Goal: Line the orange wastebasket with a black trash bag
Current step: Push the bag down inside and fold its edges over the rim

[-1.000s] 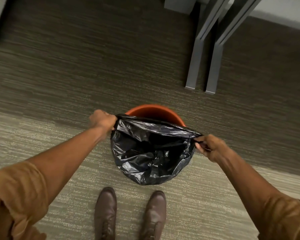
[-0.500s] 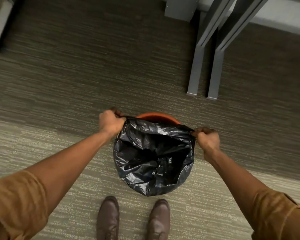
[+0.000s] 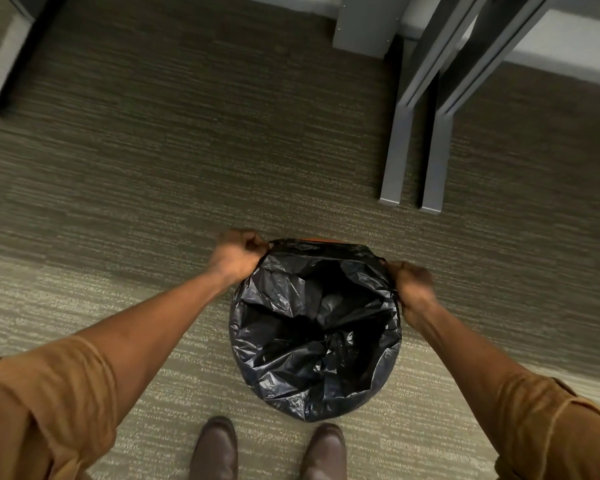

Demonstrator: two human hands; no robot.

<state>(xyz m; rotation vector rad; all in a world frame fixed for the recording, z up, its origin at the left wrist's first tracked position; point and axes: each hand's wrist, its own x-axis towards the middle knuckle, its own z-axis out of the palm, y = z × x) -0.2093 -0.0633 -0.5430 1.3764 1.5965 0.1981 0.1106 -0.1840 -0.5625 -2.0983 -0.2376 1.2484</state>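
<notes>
The black trash bag [image 3: 315, 327] sits open in the orange wastebasket [image 3: 321, 240], only a rim sliver showing. Your left hand [image 3: 236, 254] and right hand [image 3: 411, 287] are fisted on its top edge. Your shoes [image 3: 215, 448] stand near; gray legs [image 3: 395, 157] beyond, on striped carpet [image 3: 153, 168].

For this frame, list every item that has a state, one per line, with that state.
black trash bag: mouth open, stretched over the bin rim
orange wastebasket: upright on the carpet, almost fully covered
left hand: clenched on the bag edge
right hand: clenched on the bag edge, blurred
</notes>
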